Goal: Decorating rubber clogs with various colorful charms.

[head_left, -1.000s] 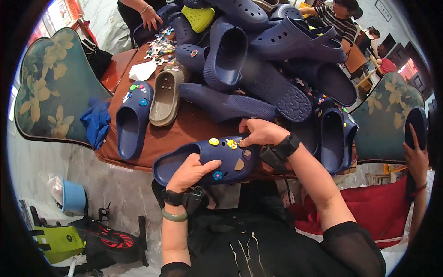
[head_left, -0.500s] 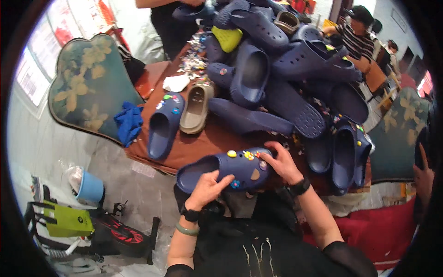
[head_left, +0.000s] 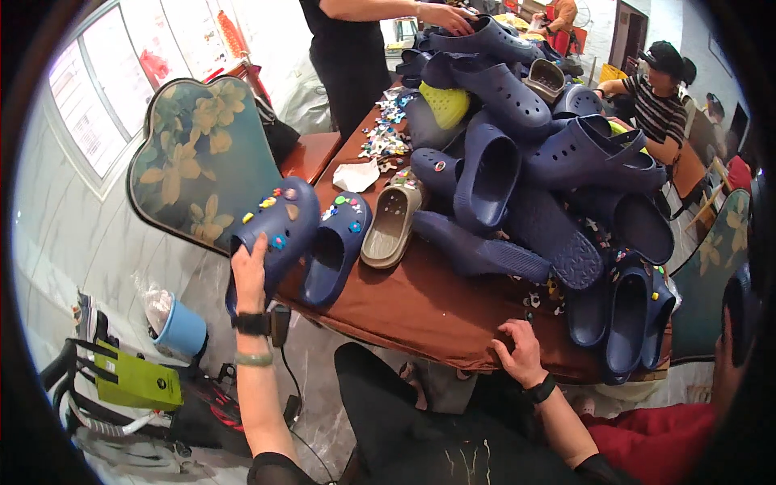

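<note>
My left hand [head_left: 249, 279] grips a navy clog [head_left: 293, 226] with colourful charms, raised at the table's left end; the heel part is partly hidden by my hand. Right beside it stands a second charm-studded navy clog [head_left: 323, 263], then a beige clog [head_left: 391, 225]. My right hand [head_left: 524, 356] is at the table's front edge with nothing in it, thumb apart and fingers loosely bent. Just beyond it, loose charms [head_left: 543, 301] lie on the brown cloth, and navy clogs [head_left: 626, 319] stand to its right.
A big heap of navy clogs [head_left: 505, 101] covers the table's far side, with a lime-green clog [head_left: 444, 103] and scattered charms [head_left: 388, 133]. Across the table a person's hand [head_left: 446, 16] touches the heap. A floral chair [head_left: 190, 162] and blue bucket [head_left: 182, 330] stand left.
The charm-studded clog has moved from in front of me to the left in my left hand. My right hand has let go of it, staying near the table's front. The view has shifted.
</note>
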A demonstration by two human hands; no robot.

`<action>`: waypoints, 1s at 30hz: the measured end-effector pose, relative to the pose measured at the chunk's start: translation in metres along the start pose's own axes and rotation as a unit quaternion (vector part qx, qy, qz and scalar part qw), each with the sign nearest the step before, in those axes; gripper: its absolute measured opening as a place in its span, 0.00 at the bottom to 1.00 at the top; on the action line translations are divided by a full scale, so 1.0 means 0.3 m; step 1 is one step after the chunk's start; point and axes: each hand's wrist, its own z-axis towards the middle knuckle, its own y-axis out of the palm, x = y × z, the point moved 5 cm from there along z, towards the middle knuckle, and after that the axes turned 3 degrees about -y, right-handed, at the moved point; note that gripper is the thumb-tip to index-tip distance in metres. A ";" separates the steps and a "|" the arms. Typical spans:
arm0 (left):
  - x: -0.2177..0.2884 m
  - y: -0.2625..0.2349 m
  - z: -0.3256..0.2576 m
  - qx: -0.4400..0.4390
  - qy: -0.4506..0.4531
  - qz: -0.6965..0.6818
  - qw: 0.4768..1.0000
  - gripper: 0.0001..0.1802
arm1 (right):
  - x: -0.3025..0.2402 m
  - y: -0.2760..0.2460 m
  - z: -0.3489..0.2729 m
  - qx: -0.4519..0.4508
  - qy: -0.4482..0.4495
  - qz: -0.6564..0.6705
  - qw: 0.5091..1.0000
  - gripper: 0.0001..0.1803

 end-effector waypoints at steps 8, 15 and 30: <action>-0.441 0.055 0.336 -0.214 -0.157 -0.082 0.961 0.09 | -0.009 0.026 0.039 -0.028 -0.028 0.010 0.999 0.14; -0.442 0.139 0.285 -0.116 -0.022 0.164 0.979 0.17 | -0.001 0.014 0.028 -0.022 -0.042 0.007 0.999 0.13; 0.197 1.094 -0.113 -0.246 0.178 0.166 0.938 0.43 | 0.002 0.021 0.009 -0.001 -0.055 0.033 0.998 0.11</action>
